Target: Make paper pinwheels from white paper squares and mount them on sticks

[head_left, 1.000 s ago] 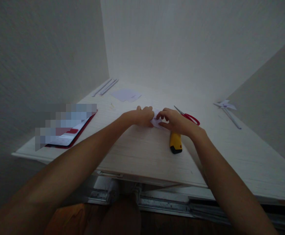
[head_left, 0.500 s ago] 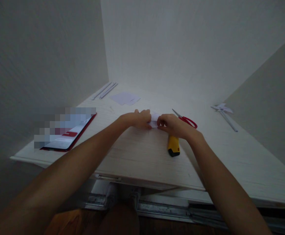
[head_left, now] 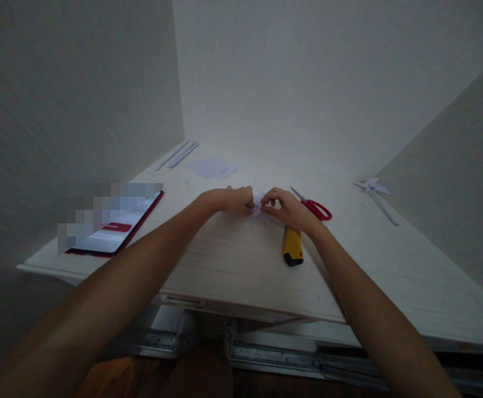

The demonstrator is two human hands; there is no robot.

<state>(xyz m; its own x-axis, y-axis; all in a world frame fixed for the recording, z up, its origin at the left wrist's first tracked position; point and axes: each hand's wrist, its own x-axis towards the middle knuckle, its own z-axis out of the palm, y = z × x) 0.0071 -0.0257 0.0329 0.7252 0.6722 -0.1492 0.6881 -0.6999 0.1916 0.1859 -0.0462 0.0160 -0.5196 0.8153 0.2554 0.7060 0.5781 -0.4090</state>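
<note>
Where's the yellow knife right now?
Head view, right of centre: the yellow knife lies on the desk beside the right hand, near the red scissors.

- The white paper (head_left: 259,204) shows only as a sliver between the left hand (head_left: 236,200) and the right hand (head_left: 287,209) — its shape and folds cannot be told under the pinching fingers.
- The yellow knife (head_left: 293,249) loses its far end beneath the right wrist.
- The red scissors (head_left: 316,209) are partly covered by the right hand where the blades meet the handles.
- The red-edged tablet (head_left: 119,232) is pixelated over its far left part — the screen is unreadable.
- Both forearms run off the lower edge.
- The table (head_left: 233,265) is cut by the right edge.
- The paper pinwheel (head_left: 373,186) is too small and dim to make out.
</note>
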